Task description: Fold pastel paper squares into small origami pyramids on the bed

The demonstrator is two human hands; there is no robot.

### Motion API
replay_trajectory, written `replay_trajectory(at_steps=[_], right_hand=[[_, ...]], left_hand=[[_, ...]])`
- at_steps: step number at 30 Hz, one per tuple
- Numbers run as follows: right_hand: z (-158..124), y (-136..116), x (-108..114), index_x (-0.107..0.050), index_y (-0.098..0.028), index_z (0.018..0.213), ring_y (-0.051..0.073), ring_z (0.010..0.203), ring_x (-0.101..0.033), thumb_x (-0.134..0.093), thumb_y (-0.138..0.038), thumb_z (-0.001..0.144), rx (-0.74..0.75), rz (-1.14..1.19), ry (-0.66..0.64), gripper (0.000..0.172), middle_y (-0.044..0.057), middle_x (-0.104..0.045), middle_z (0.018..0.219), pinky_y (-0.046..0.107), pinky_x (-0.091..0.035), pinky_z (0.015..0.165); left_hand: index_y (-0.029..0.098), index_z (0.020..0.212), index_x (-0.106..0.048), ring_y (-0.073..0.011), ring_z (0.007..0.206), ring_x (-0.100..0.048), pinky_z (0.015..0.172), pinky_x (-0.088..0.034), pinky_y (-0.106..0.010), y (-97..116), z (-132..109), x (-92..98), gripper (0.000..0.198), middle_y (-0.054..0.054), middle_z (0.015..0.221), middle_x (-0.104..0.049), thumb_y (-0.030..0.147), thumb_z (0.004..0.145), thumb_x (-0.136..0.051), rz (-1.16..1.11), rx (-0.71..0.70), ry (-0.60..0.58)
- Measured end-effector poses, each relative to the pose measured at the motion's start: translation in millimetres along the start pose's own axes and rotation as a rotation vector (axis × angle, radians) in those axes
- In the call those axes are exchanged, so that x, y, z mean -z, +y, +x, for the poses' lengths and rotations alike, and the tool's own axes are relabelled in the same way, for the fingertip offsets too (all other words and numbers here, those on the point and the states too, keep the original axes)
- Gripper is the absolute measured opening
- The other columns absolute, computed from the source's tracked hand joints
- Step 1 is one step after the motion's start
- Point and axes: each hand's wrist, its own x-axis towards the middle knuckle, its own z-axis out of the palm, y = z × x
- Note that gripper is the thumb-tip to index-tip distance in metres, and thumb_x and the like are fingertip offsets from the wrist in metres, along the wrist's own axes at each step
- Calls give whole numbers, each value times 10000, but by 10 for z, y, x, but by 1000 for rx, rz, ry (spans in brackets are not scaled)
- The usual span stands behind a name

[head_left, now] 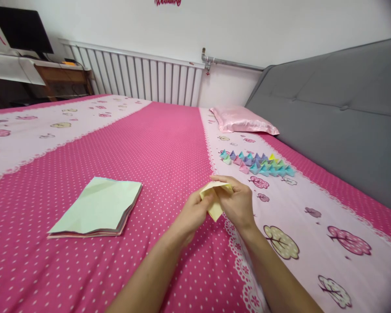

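Head view: folded yellow paper (216, 211)

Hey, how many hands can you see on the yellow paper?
2. The left hand holds the left side of the yellow paper, and the right hand holds its right side. The paper hides part of them.

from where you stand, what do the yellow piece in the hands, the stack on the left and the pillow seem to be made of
Yellow piece: likely thin matte paper, given its straight folded edges.
Stack: probably matte paper; thin layers show along its wavy edge.
Pillow: shiny, satin-like fabric, judging by its sheen; the fibre can't be told.
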Motion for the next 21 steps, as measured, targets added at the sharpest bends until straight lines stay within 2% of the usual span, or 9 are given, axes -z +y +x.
replay_trajectory(at_steps=[2, 5, 8, 11, 16, 18, 21], right_hand=[[21, 5, 24, -695, -275, 938, 194, 901, -613, -548, -100, 720, 97, -39, -72, 316, 8, -691, 954, 356, -478, 814], [47, 3, 48, -673, -313, 1008, 208, 1035, -552, -517, -82, 745, 210, -87, -192, 383, -2, -670, 1053, 412, -430, 912], [58, 0, 56, -615, -332, 1119, 225, 1167, -453, -494, -73, 747, 283, -135, -285, 470, -15, -617, 1177, 468, -373, 975], [58, -13, 81, -541, -305, 1221, 246, 1254, -351, -552, -137, 728, 357, -200, -346, 521, -3, -537, 1286, 493, -319, 1017], [57, -42, 163, -486, -258, 1282, 312, 1317, -230, -614, -440, 728, 459, -315, -456, 597, 38, -404, 1401, 547, -232, 1045], [55, -34, 167, -445, -280, 1312, 310, 1335, -189, -530, -509, 784, 463, -338, -482, 582, 18, -351, 1433, 557, -221, 1046], [51, -5, 122, -433, -338, 1309, 266, 1342, -189, -405, -407, 889, 453, -377, -451, 426, -35, -347, 1433, 539, -235, 1049]], left_hand=[[149, 850, -665, -111, 639, -563, 600, -426, -220, 8, 20, 6, 135, -41, 775, -654, 199, 775, -565, -100, 51, 68], [138, 849, -662, -134, 718, -612, 696, -476, -241, 70, 56, 3, 180, -65, 826, -675, 98, 784, -498, -310, 91, 122], [118, 940, -636, -135, 779, -628, 774, -484, -244, 153, 81, 27, 248, -77, 849, -679, 77, 815, -426, -494, 119, 111], [97, 993, -608, -123, 796, -629, 809, -478, -233, 207, 73, 97, 290, -69, 837, -675, 77, 801, -391, -644, 137, 60], [82, 981, -594, -205, 855, -625, 792, -495, -325, 222, 31, 197, 317, -101, 865, -664, 241, 757, -436, -666, 107, -106], [95, 987, -590, -188, 840, -625, 776, -499, -303, 217, 34, 193, 302, -94, 870, -661, 290, 791, -470, -653, 93, -91], [111, 1005, -588, -123, 800, -621, 761, -495, -231, 202, 56, 154, 243, -73, 896, -658, 257, 857, -462, -647, 115, -9]])
